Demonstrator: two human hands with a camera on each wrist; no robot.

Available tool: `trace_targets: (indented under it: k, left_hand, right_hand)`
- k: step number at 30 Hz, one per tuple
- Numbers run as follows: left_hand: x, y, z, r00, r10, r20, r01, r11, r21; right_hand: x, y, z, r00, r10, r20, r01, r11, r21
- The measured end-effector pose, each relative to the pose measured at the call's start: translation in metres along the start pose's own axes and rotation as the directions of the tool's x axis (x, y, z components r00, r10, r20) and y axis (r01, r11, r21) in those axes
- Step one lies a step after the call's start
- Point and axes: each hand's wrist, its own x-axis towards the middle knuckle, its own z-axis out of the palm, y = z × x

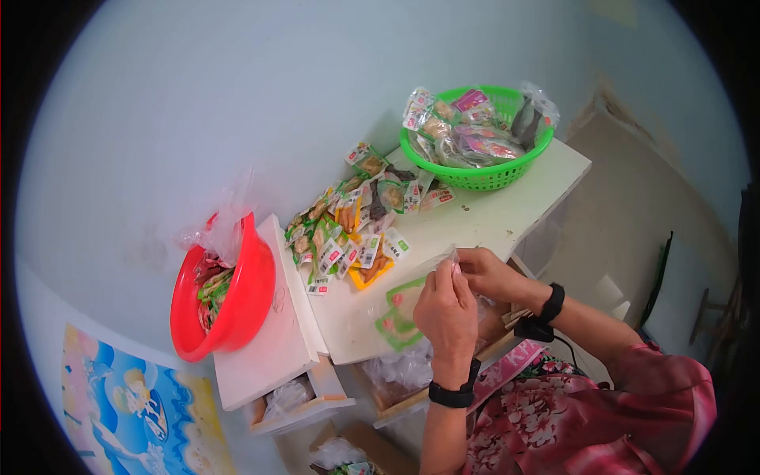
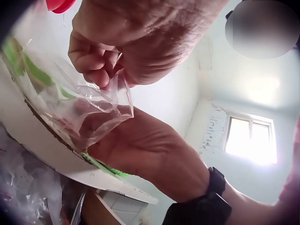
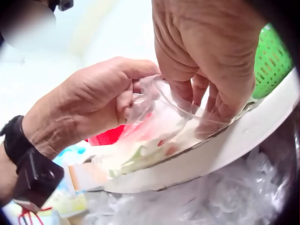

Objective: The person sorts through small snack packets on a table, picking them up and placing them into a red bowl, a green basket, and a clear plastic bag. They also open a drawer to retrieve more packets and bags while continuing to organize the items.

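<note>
A clear plastic bag with green markings and small pink-red patches hangs over the front edge of the white tabletop. My left hand pinches its rim, fingers curled in, as the left wrist view shows. On the other side of the bag's mouth is my right hand, its bent fingers reaching down past the rim. Through the film the right fingertips show blurred in the left wrist view. In the right wrist view the left thumb and fingers bunch the plastic bag at its edge.
Small packaged snacks lie heaped against the wall. A green basket of packets stands at the far right of the table, and a red basin with packets at the left. Open drawers below hold clear plastic bags.
</note>
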Motion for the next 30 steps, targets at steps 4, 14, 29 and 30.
trace_targets:
  k: [4,14,29,30]
  left_hand:
    - [-0.005,-0.004,0.001,0.999,-0.042,0.033,0.044,0.997,-0.069]
    - [-0.011,-0.013,-0.023,1.0,0.007,0.017,-0.008,0.999,0.037]
    - [-0.067,-0.084,-0.081,0.904,-0.426,0.026,0.418,0.869,-0.265]
    - [-0.064,-0.084,-0.083,0.897,-0.438,0.058,0.431,0.839,-0.333]
  right_hand:
    - [0.008,0.01,-0.009,0.997,-0.072,0.026,0.075,0.986,-0.152]
    - [0.032,0.004,0.004,0.976,-0.214,0.041,0.196,0.777,-0.598]
    - [0.038,-0.006,0.012,0.998,-0.047,0.043,0.062,0.876,-0.478]
    - [0.039,-0.006,0.011,0.999,-0.046,0.023,0.052,0.896,-0.441]
